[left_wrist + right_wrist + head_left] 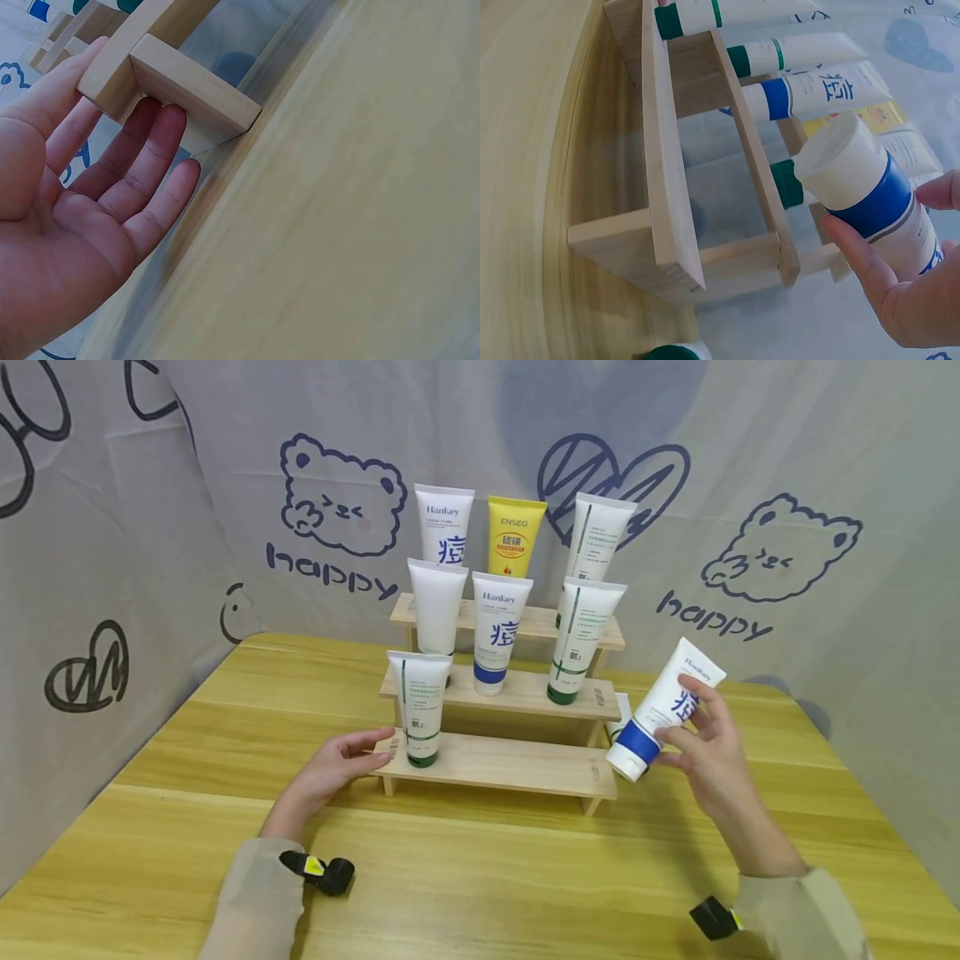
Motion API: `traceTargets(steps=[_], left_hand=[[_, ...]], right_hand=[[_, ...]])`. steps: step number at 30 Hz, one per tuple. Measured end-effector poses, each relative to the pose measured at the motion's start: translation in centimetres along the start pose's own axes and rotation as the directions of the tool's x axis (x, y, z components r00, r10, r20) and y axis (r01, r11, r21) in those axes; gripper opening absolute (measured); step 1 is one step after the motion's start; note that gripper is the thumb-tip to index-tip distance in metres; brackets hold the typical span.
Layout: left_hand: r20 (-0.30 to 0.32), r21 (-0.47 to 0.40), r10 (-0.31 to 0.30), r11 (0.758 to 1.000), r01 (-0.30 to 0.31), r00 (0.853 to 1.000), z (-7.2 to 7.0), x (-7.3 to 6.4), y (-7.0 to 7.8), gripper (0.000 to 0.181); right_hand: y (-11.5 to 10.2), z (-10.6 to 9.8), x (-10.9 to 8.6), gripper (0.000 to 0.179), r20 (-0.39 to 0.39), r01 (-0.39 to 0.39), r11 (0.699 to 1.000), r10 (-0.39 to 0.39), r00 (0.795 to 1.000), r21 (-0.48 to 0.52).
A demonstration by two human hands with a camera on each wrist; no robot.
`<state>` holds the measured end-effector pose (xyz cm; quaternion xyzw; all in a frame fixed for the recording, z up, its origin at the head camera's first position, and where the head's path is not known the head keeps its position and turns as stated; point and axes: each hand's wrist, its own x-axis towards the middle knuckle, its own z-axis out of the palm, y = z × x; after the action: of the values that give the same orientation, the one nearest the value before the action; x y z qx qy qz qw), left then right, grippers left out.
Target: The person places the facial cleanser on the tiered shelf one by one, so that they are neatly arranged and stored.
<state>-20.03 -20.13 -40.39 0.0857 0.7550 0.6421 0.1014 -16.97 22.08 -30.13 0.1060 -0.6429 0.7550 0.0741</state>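
Note:
My right hand (708, 752) grips a white squeeze tube (663, 710) with a blue band and white cap, tilted cap-down beside the right end of a three-step wooden display stand (517, 764). At the lowest step's left end, my left hand (333, 772) holds the wood, fingers (161, 142) beneath it against the leg. A white tube with a green cap (422, 702) stands upright on that step's left part. The middle step carries a plain white tube (437, 606), a blue-banded tube (498, 618) and a green-capped tube (585, 627).
On the top step stand a white tube with blue lettering (444, 527), a yellow tube (516, 531) and a white tube with green print (600, 535). Another green-capped tube (671, 352) lies on the table right of the stand. Behind hangs a printed cloth (480, 435).

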Motion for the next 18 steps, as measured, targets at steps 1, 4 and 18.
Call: traceTargets(steps=[1,4,18], left_hand=[[-0.003,0.0,-0.005,1.0,0.005,1.0,0.0,0.0,0.0,0.055],[-0.003,0.002,-0.008,1.0,0.008,1.0,0.0,0.0,0.1,0.055],[0.009,-0.002,0.015,1.0,-0.015,1.0,-0.1,0.1,-0.1,0.054]], right_hand=[[0.0,0.2,0.0,0.062,0.001,0.006,1.0,-0.006,1.0,0.002],[0.0,0.9,0.0,0.063,0.001,0.02,1.0,-0.02,1.0,0.007],[-0.4,4.2,-0.3,0.065,0.008,0.046,0.991,-0.046,0.999,-0.123]])
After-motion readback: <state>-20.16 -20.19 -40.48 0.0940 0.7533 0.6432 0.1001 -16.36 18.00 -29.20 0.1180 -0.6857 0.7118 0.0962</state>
